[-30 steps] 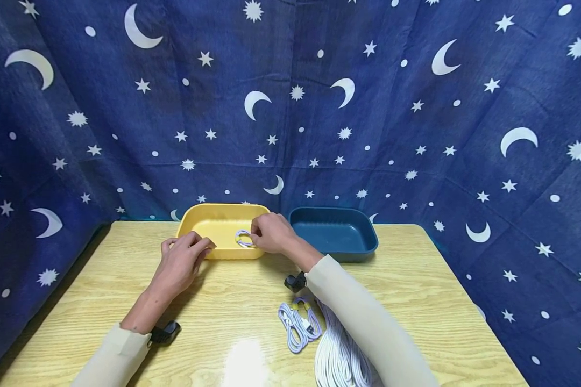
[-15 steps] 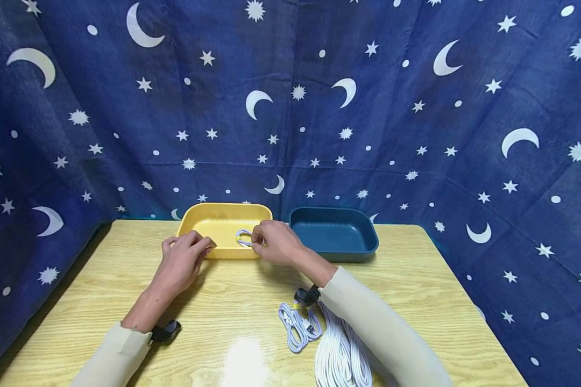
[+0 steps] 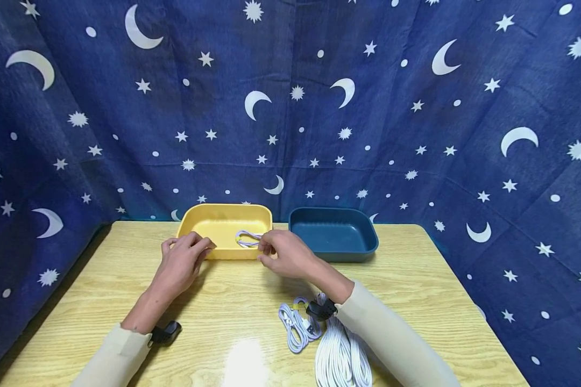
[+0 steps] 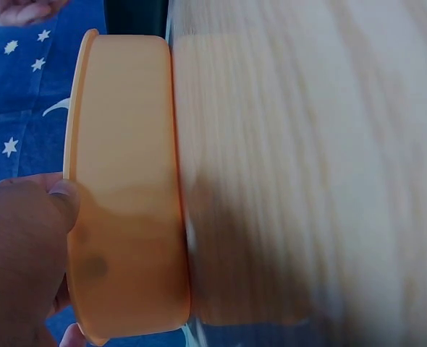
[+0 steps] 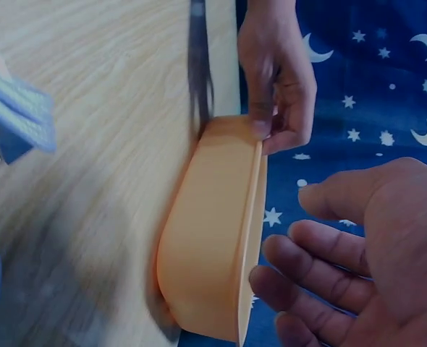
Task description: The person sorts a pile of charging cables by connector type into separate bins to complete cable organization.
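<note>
L hand [image 3: 180, 263] grips the near-left rim of the yellow tray [image 3: 208, 215], fingers [image 3: 200, 248] curled over the edge. R hand [image 3: 287, 253] sits at the tray's near-right corner, fingers [image 3: 266, 248] loosely bent, holding nothing. Small coiled cable [image 3: 248, 238] lies in the tray just beyond R fingertips, apart from them. Blue tray [image 3: 363, 236] is right of R hand, next to the yellow one. Bundled cable [image 3: 297, 325] and white cord pile [image 3: 341, 357] lie on the wooden table [image 3: 232, 312] near the R wrist.
</note>
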Available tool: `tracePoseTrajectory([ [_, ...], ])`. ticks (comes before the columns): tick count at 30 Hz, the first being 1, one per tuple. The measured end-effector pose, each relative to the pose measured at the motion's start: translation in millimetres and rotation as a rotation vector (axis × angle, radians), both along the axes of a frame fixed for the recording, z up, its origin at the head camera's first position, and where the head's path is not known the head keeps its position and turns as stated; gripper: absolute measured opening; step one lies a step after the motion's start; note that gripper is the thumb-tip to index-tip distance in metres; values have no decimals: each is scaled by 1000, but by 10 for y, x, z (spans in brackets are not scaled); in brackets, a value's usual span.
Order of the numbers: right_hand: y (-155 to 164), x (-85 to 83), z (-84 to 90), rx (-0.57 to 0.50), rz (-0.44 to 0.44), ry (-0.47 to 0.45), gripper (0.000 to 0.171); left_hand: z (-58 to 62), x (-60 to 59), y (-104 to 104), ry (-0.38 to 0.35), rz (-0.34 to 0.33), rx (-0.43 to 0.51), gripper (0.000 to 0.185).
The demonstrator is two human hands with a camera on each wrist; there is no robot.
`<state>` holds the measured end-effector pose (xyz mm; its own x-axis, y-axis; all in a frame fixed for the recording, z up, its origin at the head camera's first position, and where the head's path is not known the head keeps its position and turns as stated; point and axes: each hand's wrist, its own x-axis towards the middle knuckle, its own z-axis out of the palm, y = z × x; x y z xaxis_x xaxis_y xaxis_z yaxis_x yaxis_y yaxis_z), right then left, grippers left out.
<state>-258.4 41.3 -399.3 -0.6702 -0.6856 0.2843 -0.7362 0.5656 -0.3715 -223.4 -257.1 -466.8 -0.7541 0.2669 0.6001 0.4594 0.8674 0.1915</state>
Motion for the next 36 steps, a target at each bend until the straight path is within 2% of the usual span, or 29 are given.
tracePoseTrajectory([
  [7, 116, 147, -9, -40, 16, -64, 12, 4, -6, 12, 2, -1, -1, 14],
  [24, 349, 390, -126, -58, -13, -179, 7, 10, 6, 19, -6, -4, -1, 14],
  [36, 446, 525, -215, -61, -4, -208, 7, 6, 5, 27, -4, -4, 1, 16],
])
